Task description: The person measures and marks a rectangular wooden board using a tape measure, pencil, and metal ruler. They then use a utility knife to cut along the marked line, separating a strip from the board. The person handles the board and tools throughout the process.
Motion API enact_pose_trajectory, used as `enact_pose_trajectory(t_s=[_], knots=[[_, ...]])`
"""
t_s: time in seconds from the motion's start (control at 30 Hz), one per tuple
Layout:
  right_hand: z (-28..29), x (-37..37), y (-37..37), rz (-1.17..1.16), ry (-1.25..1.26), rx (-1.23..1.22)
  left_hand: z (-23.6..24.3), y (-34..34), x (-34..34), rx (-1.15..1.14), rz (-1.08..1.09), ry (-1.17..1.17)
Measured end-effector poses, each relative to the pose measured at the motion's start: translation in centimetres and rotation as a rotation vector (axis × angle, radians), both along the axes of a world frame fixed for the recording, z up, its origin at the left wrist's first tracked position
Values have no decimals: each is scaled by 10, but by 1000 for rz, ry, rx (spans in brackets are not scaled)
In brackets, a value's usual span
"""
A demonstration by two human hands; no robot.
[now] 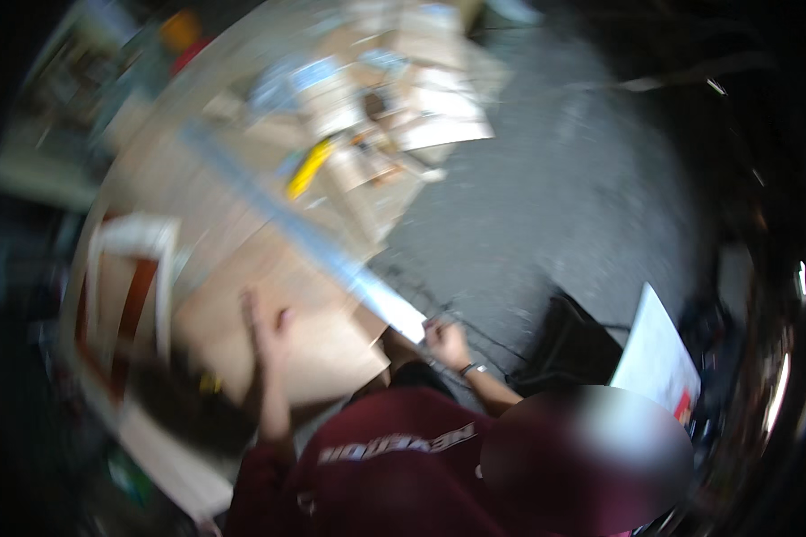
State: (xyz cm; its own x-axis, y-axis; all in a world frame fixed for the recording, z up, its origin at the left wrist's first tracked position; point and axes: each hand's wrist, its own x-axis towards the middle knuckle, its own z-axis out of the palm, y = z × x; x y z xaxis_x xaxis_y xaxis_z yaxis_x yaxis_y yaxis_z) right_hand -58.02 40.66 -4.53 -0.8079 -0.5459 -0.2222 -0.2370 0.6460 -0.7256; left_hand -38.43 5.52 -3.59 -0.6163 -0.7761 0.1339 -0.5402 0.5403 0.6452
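Cardboard sheet (287, 331), light and bendy, lies under my flat open left hand (264, 327); my right hand (445, 342) pinches the long metal ruler's (322, 246) near end.

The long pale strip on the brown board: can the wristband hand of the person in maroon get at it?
Probably yes: that hand is at the near end of the strip, with nothing between, though blur hides contact.

We see a grey, speckled floor (564, 197) filling the centre and right of the frame, dimly lit toward the dark rim. In the upper left, blurred clutter (107, 80) lines the edge.
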Motion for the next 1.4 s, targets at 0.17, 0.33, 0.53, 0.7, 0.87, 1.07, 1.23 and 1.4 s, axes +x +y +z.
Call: enact_pose_trajectory(t_s=[0.17, 0.33, 0.53, 0.7, 0.87, 1.07, 1.23, 1.4], knots=[[-29, -69, -8, 77, 72, 40, 18, 98, 84, -10, 199, -58], [13, -106, -42, 186, 351, 261, -3, 168, 153, -90, 680, 178], [40, -136, -106, 444, 484, 5, -12, 191, 179, 7, 951, -54], [58, -151, -212, 446, 406, 134, -26, 175, 198, 291, 1082, 46], [44, -175, -292, 409, 852, 262, -8, 177, 190, 722, 1242, 283], [20, -210, -408, 542, 622, -24, -10, 201, 141, 799, 1367, 472], [8, -196, -462, 626, 638, 345, -4, 201, 103, 759, 1456, 533], [9, -233, -482, 678, 572, 296, 4, 171, 77, 743, 1438, 588]])
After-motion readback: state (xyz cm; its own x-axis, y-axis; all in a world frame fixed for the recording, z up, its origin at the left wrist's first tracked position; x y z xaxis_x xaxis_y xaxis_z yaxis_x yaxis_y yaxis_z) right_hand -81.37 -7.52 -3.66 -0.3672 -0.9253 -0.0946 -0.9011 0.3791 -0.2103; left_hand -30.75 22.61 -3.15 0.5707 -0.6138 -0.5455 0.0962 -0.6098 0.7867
